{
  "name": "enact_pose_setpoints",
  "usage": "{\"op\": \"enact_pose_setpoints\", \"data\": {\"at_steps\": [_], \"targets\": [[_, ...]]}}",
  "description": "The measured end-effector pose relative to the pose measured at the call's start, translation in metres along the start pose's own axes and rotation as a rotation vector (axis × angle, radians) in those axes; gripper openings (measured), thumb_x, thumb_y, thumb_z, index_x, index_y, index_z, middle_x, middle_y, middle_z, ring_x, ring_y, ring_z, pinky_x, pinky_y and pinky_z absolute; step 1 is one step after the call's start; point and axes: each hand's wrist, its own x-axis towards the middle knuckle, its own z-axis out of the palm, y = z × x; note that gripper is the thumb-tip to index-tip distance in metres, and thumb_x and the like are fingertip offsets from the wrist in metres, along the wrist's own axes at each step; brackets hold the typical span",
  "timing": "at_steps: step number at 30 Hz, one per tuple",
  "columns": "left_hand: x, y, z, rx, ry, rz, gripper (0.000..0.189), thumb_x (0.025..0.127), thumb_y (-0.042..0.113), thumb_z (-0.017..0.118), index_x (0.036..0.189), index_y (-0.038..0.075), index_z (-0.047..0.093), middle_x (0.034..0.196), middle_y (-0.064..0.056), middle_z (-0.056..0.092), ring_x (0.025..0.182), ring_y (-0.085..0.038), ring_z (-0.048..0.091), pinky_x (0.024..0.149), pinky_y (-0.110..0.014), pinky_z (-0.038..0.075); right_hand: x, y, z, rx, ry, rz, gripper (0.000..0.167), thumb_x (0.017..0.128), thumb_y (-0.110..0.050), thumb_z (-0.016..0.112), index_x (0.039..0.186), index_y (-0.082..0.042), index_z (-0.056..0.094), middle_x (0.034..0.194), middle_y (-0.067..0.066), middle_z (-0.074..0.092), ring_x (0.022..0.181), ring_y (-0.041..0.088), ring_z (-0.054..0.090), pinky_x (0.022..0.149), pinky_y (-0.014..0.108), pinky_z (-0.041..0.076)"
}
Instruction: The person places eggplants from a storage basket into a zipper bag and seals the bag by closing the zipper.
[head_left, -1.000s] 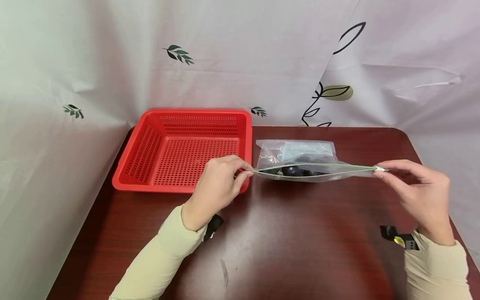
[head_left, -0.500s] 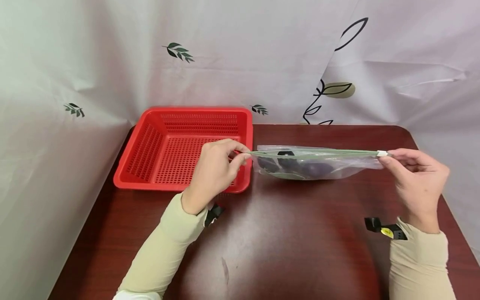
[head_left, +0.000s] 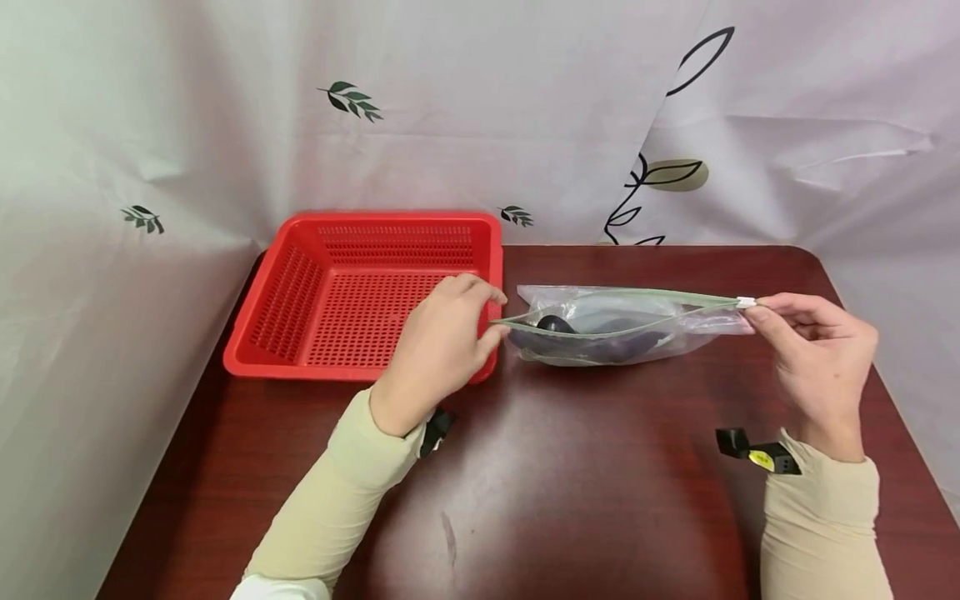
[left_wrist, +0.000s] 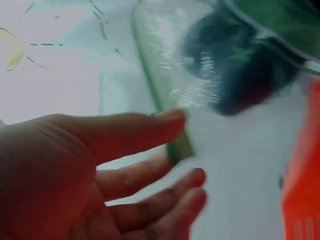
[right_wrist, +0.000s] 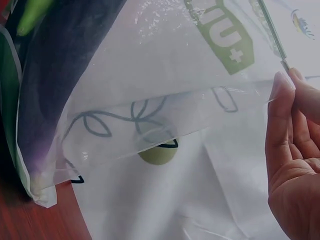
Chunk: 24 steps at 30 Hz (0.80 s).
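Note:
A clear zip bag (head_left: pixel 637 346) with a green-edged mouth is held up over the table, right of the red basket. Inside it are dark purple, eggplant-like things (right_wrist: pixel 55 75), partly blurred by the plastic. Thumb and index finger of my right hand (head_left: pixel 821 354) pinch the bag's right corner beside the white zip slider (head_left: pixel 746 302). At the left corner, my left hand (head_left: pixel 442 342) has its thumb and fingers parted around the green strip (left_wrist: pixel 150 80), the thumb touching it. The mouth hangs slack, its two edges apart.
The red plastic basket (head_left: pixel 495 250) with slotted walls stands at the back left, partly behind my left hand. A dark reddish-brown table (head_left: pixel 585 492) lies beneath. A pale printed curtain (head_left: pixel 450 100) hangs behind the table. Something pale behind the bag is mostly hidden.
The bag first rose and its mouth narrowed, then the mouth widened and sagged. My left fingers have loosened from the left corner. My right hand has shifted up and left, still pinching.

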Motion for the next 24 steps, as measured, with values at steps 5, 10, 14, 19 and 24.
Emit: {"op": "enact_pose_setpoints", "data": {"at_steps": [5,10,14,19,24], "targets": [[0.008,0.022,-0.003,0.013,-0.082,0.098,0.047,0.084,0.03,0.083,0.122,0.005,0.068,0.117,-0.008,0.066,0.109,-0.026,0.059,0.096,-0.037,0.047,-0.001,-0.005,0.005,-0.011,-0.004,-0.023,0.017,0.072,0.027,0.07,0.087,0.029,0.062,0.069,0.014,0.071,0.053,0.015,0.061,0.05,0.017,0.044],[0.029,0.05,0.004,0.08,-0.218,0.158,0.059,0.086,0.043,0.079,0.13,0.007,0.065,0.122,-0.006,0.066,0.109,-0.023,0.061,0.093,-0.035,0.049,-0.001,-0.007,0.007,-0.006,0.005,-0.013,0.018,0.071,0.028,0.07,0.087,0.028,0.063,0.07,0.015,0.071,0.054,0.016,0.063,0.052,0.017,0.047],[0.05,0.072,0.011,0.133,-0.33,0.203,0.066,0.086,0.053,0.075,0.136,0.012,0.062,0.127,-0.002,0.064,0.11,-0.019,0.06,0.092,-0.034,0.05,-0.002,-0.008,0.006,-0.001,0.038,0.01,0.019,0.071,0.027,0.071,0.088,0.028,0.063,0.069,0.016,0.071,0.053,0.017,0.063,0.052,0.018,0.047],[0.072,0.093,0.016,0.135,-0.435,0.236,0.064,0.086,0.054,0.074,0.136,0.015,0.06,0.122,0.002,0.062,0.109,-0.014,0.059,0.088,-0.031,0.05,-0.002,-0.007,0.004,-0.049,0.048,0.013,0.021,0.072,0.024,0.074,0.089,0.029,0.062,0.07,0.015,0.071,0.053,0.018,0.063,0.052,0.018,0.048],[0.089,0.112,0.018,0.141,-0.481,0.262,0.042,0.087,0.049,0.074,0.116,0.02,0.066,0.104,0.008,0.062,0.1,-0.008,0.059,0.076,-0.027,0.051,-0.002,-0.007,0.003,-0.077,0.048,0.034,0.022,0.072,0.022,0.075,0.09,0.027,0.064,0.071,0.015,0.071,0.054,0.017,0.061,0.051,0.018,0.045]]}}
